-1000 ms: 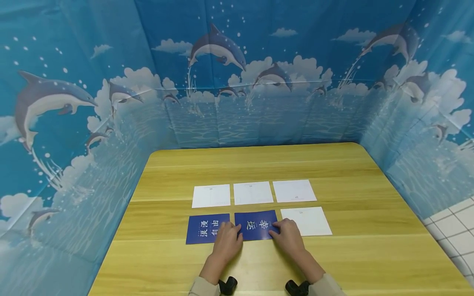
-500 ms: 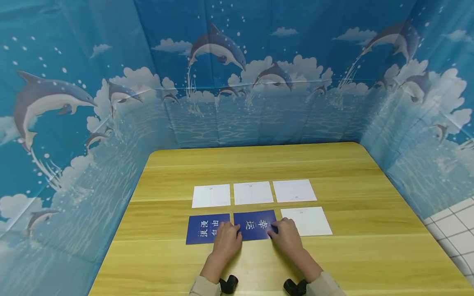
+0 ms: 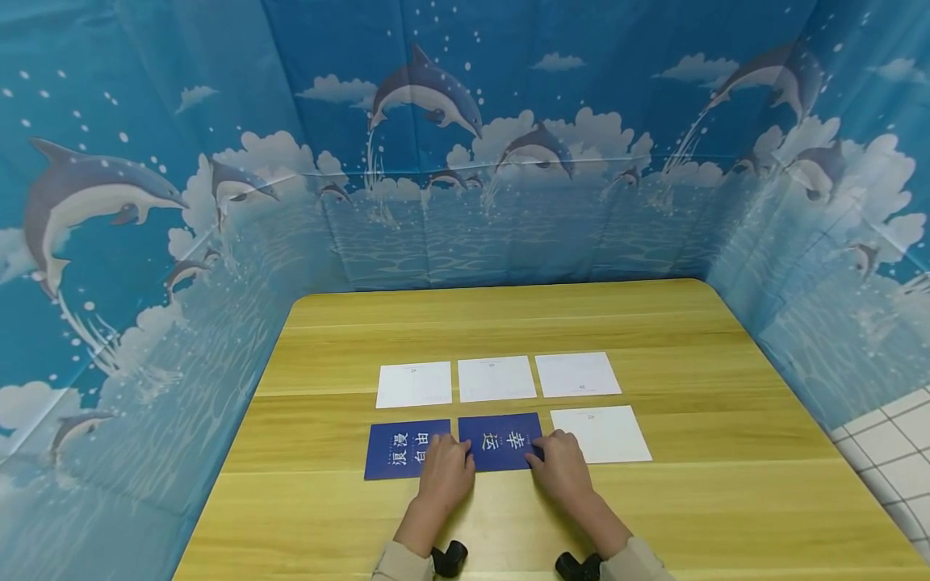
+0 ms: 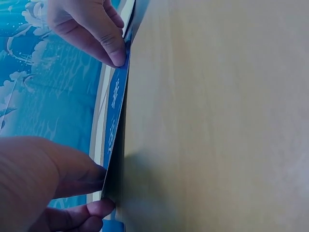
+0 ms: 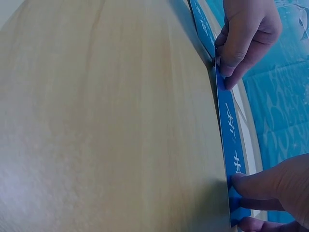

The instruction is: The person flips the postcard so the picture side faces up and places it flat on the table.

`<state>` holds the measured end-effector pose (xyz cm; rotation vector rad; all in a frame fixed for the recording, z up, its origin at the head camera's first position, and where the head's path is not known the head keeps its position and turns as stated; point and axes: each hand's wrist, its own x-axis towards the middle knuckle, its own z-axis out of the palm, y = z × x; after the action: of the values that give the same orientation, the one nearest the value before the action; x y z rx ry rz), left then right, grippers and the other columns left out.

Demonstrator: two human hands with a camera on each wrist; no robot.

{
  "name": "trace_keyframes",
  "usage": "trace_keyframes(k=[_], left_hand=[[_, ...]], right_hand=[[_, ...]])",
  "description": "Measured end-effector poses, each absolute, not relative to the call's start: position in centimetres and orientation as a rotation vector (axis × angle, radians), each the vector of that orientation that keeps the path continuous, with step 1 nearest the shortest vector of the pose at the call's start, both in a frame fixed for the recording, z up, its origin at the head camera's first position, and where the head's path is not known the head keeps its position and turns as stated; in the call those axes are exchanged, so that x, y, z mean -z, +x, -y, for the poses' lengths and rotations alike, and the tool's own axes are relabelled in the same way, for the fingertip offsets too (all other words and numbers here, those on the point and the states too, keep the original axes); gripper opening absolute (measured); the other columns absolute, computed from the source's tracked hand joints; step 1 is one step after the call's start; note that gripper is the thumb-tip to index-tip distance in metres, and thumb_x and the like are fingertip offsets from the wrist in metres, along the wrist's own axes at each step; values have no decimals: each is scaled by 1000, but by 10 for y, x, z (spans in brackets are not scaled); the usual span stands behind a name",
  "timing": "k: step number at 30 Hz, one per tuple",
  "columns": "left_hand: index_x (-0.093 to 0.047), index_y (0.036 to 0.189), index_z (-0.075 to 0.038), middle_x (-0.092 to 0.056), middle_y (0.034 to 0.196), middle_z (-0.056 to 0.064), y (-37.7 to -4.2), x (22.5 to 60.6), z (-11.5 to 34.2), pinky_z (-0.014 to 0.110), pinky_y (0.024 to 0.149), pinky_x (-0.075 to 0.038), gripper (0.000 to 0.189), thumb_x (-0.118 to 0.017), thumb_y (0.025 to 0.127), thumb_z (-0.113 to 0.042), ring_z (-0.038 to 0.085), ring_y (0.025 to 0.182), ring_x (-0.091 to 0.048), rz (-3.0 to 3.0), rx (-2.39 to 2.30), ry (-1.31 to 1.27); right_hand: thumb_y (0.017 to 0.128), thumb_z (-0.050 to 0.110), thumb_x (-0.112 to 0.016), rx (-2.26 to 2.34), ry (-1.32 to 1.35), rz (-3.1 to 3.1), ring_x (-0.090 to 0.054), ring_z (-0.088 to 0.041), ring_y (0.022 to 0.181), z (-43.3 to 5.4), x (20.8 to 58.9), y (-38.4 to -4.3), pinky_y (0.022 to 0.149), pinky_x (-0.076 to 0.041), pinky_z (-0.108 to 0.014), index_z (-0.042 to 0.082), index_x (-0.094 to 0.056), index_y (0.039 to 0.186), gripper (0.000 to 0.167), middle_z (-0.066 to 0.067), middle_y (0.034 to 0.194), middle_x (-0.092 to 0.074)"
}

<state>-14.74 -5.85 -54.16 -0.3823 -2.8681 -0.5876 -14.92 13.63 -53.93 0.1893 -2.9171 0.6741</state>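
A dark blue card (image 3: 500, 442) with white characters lies between both hands in the front row. My left hand (image 3: 446, 470) pinches its left edge, and in the left wrist view the thumb is on top with fingertips at the underside. My right hand (image 3: 563, 466) pinches the opposite edge, its thumb (image 5: 251, 183) over the card in the right wrist view. Partly covered by the left hand, a second blue card (image 3: 392, 450) lies flat at the left. Beside the right hand is a white card (image 3: 610, 436), face blank but for small print.
Behind the front row, a left white card (image 3: 414, 385), a middle white card (image 3: 497, 379) and a right white card (image 3: 578, 374) lie in line on the wooden table (image 3: 726, 484). A dolphin-printed curtain (image 3: 508, 226) encloses the back and sides.
The middle blue card has shifted slightly to the left, and my right hand has moved left with it. My left hand has barely moved, and the other cards stay where they were.
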Motion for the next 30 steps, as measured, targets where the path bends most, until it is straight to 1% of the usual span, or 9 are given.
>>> trace_keyframes(k=[3,7,10,24,30], left_hand=[[-72,96,-1,-54,77,8,-148,543,58,29,61,-33,21,-64,80,-13,19,69,-38,2861,545,-388],[-72,83,-3,-50,71,6,-148,546,58,29,60,-33,12,-64,78,-10,19,67,-38,2821,485,-419],[-71,76,-5,-48,69,4,-149,547,58,29,58,-34,9,-63,77,-9,19,66,-38,2801,471,-432],[-70,77,-3,-51,70,5,-151,547,57,30,59,-35,12,-59,77,-6,20,66,-40,2810,473,-428],[-70,77,-3,-50,71,5,-150,547,57,30,59,-35,10,-60,76,-5,20,67,-40,2816,474,-420]], right_hand=[[74,16,-76,-672,185,2913,-48,-24,71,-136,540,-149,63,-40,-36,-4,-71,90,27,-10,76,-57],[73,16,-77,-663,199,2903,-48,-24,70,-137,541,-149,62,-40,-35,-4,-71,89,26,-10,75,-57],[73,16,-76,-655,209,2900,-48,-23,70,-138,540,-150,62,-39,-35,-3,-71,89,25,-10,75,-57],[74,14,-76,-651,212,2887,-49,-25,69,-138,540,-149,62,-40,-36,-4,-71,88,23,-11,75,-58],[73,14,-76,-661,220,2877,-49,-24,68,-138,541,-149,61,-40,-36,-4,-71,88,23,-10,74,-58]])
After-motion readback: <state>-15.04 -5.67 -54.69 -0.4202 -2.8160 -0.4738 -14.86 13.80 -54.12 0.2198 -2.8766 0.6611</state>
